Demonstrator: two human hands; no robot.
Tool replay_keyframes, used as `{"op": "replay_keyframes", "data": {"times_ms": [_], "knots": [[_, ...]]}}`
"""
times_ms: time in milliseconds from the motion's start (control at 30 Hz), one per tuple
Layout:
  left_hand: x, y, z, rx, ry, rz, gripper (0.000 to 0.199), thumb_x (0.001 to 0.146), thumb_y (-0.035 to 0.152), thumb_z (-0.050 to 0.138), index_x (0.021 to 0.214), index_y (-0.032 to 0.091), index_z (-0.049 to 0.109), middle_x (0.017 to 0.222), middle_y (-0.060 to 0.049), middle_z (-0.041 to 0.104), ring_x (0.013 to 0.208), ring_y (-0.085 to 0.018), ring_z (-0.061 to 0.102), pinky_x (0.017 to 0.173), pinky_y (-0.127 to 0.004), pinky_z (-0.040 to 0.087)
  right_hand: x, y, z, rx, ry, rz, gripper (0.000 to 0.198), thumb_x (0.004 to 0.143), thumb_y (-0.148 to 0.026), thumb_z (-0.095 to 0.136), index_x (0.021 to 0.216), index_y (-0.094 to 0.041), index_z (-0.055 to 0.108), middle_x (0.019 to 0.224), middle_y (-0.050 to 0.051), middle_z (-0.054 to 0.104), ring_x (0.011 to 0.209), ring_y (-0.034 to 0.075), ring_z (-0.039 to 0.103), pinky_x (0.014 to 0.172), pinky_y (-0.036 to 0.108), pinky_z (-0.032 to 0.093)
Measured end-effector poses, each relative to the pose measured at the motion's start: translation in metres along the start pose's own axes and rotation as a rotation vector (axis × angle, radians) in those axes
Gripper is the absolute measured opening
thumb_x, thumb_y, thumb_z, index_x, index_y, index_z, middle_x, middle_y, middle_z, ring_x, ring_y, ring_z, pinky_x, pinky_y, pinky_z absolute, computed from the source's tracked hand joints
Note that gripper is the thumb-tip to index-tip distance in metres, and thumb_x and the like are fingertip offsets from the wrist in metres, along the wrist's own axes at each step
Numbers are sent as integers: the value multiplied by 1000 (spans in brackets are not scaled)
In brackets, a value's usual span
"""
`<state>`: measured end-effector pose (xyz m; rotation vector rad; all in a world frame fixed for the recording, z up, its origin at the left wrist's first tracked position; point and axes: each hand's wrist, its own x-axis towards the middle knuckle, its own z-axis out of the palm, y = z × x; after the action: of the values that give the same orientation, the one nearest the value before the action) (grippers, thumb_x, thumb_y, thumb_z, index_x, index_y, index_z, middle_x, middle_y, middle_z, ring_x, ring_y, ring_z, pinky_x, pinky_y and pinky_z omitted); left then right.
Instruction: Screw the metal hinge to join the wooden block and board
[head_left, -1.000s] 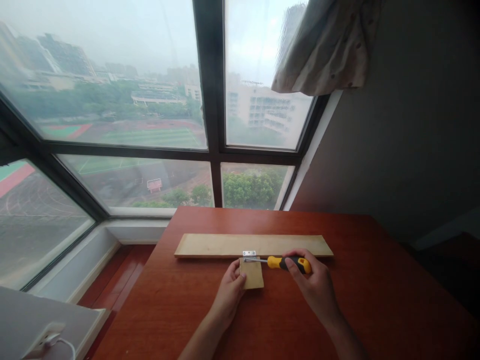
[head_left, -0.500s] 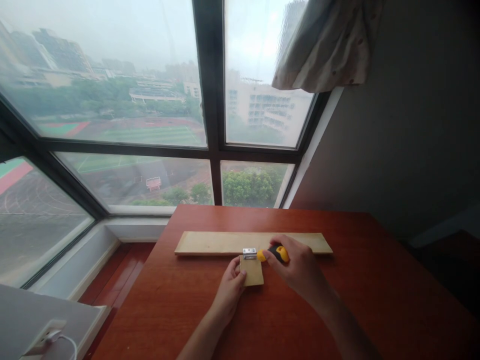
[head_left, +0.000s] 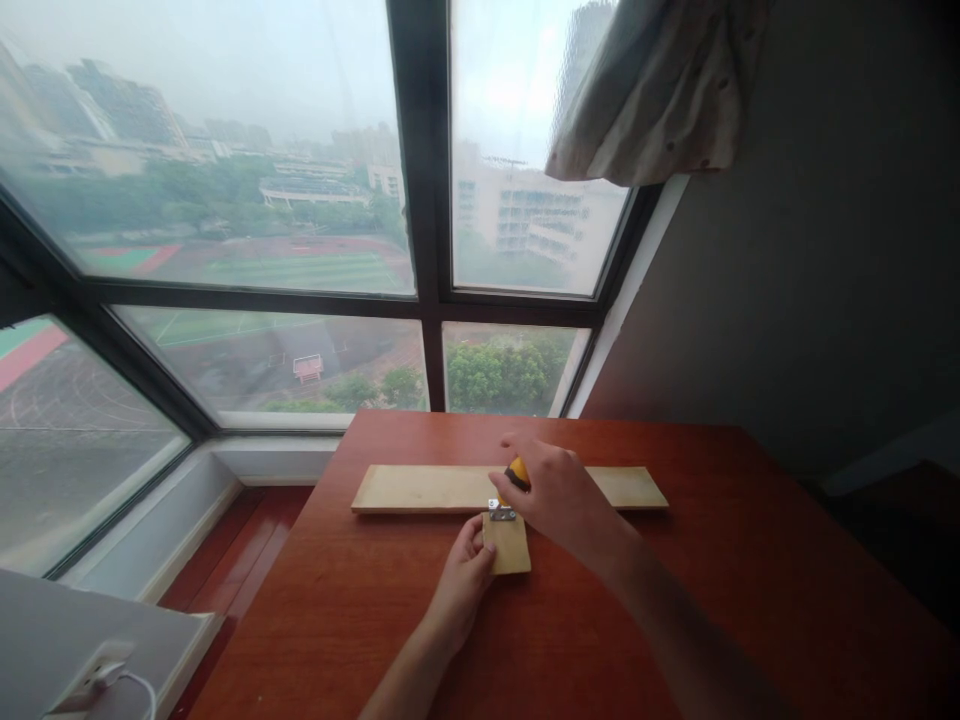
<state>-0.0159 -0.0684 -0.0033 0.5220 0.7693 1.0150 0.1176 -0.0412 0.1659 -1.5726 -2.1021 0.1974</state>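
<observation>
A small square wooden block [head_left: 508, 546] is pinched at its left edge between the thumb and fingers of my left hand [head_left: 463, 560]. A silvery metal hinge [head_left: 501, 511] sits along the block's far edge, beside the front edge of a long pale board [head_left: 427, 488]. Above the hinge, my right hand [head_left: 562, 490] is closed around a short screwdriver [head_left: 517, 472] with a yellow and black handle. The handle stands roughly upright, its lower end over the hinge. My right hand hides much of the handle and part of the board, and the screwdriver's tip cannot be made out.
All of this is on a reddish-brown wooden table [head_left: 337, 620]. Large dark-framed windows [head_left: 427, 200] rise behind it, and a curtain [head_left: 660, 110] hangs at the upper right. At the lower left, a white plug [head_left: 109, 672] with a cable sits in a wall socket.
My right hand has moved left and away from me, turning the screwdriver from lying sideways to roughly upright over the hinge. My left hand still holds the block in nearly the same place.
</observation>
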Motion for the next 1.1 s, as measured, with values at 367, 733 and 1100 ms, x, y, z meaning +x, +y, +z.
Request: {"op": "replay_keyframes", "data": {"times_ms": [367, 733, 1100], "knots": [[0, 1, 2, -27, 16, -24, 53, 66, 27, 81, 113, 16, 57, 108, -14, 71, 98, -28, 67, 79, -32, 50, -7, 0, -12, -7, -34, -45, 33, 86, -28, 55, 118, -19, 56, 109, 8, 67, 97, 21, 63, 82, 31, 48], [4, -4, -4, -28, 37, -4, 54, 64, 26, 82, 109, 16, 53, 95, -11, 73, 84, -25, 69, 74, -31, 51, -11, -1, -6, -47, 6, -26, 36, 84, -18, 49, 120, -19, 56, 106, 7, 68, 96, 20, 64, 87, 30, 47], [0, 2, 1, -37, 53, -29, 53, 62, 26, 83, 107, 18, 55, 99, -10, 72, 84, -24, 69, 74, -30, 49, -13, -6, -5, -59, -26, -12, 34, 90, -33, 52, 121, -20, 56, 105, 9, 69, 96, 24, 65, 81, 33, 49]]}}
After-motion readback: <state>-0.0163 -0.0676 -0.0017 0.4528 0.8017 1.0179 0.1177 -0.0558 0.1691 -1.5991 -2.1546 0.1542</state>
